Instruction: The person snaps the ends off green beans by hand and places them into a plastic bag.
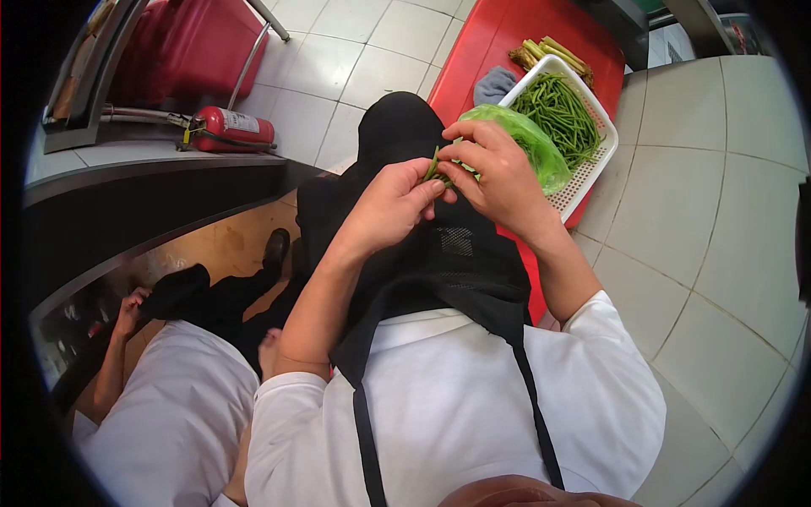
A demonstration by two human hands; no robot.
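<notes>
Green bean pieces [433,167] stick out between the fingers of my left hand [397,203], which is closed round them above the black apron [405,270]. My right hand [498,173] meets it from the right, its thumb and fingertips pinched at the beans. Just beyond my right hand lies a green plastic bag [534,144], partly hidden by that hand. The bag rests over the near left part of a white perforated basket [610,127], which holds a heap of long green beans [559,118].
The basket stands on a red bench [490,38] with a grey cloth [494,85] and yellowish stalks [553,57]. A red fire extinguisher [232,129] lies at the upper left. Another person in white [182,406] is close at the lower left.
</notes>
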